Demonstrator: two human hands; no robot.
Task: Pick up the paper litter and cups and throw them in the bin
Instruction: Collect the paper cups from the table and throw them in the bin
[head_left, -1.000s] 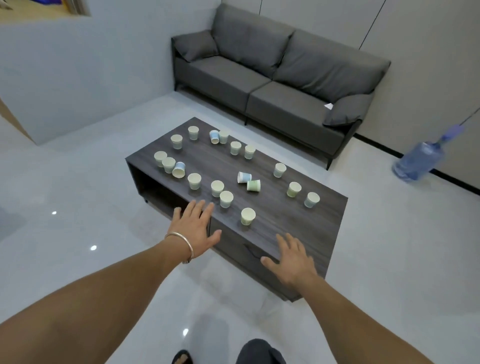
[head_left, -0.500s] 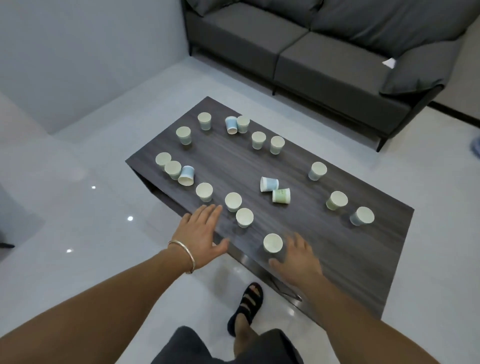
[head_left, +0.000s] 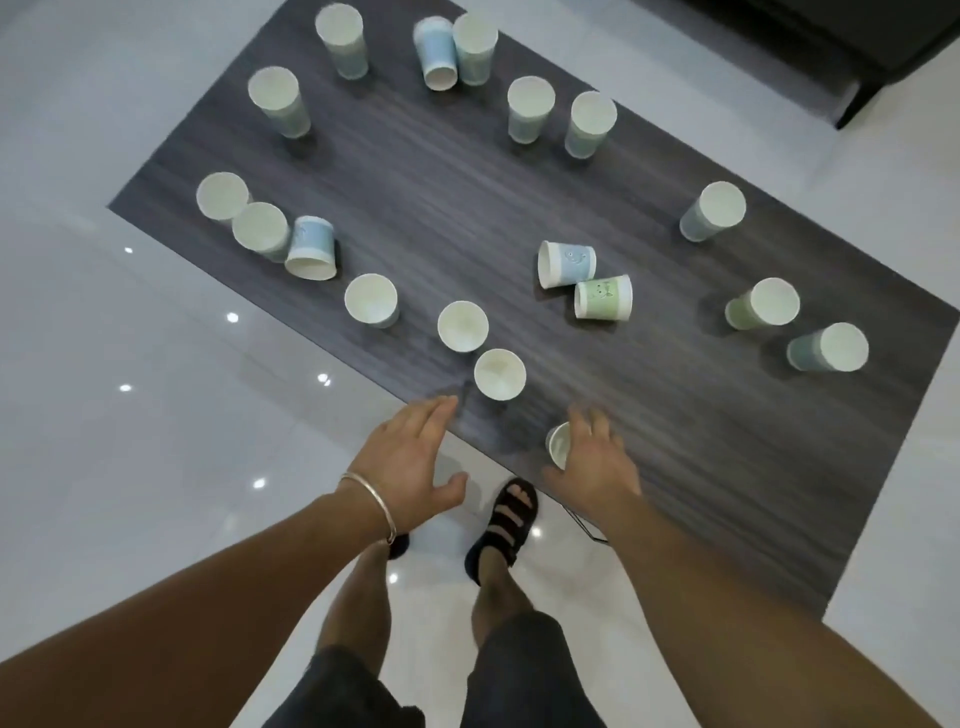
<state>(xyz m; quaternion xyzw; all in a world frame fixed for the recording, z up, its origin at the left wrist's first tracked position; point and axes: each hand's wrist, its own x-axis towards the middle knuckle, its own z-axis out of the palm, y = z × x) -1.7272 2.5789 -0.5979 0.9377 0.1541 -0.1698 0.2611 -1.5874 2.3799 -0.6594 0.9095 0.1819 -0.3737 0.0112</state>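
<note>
Left hand (head_left: 410, 462): open, fingers straight, tips at the table's near edge, at 8 o'clock of an upright cup (head_left: 500, 374).
Right hand (head_left: 592, 462): spread over the nearest cup (head_left: 558, 444); too blurred to tell whether gripping.
Nearest cup: at the 6 o'clock edge of the dark table (head_left: 415, 171), partly hidden beneath fingers.
Other cups: scattered across the tabletop, mostly upright; blue cup (head_left: 566, 264) and green cup (head_left: 603, 296) lying touching near centre.
Left wrist: silver bangle (head_left: 371, 501).
Floor: sandalled foot (head_left: 506, 519) at 6 o'clock.
</note>
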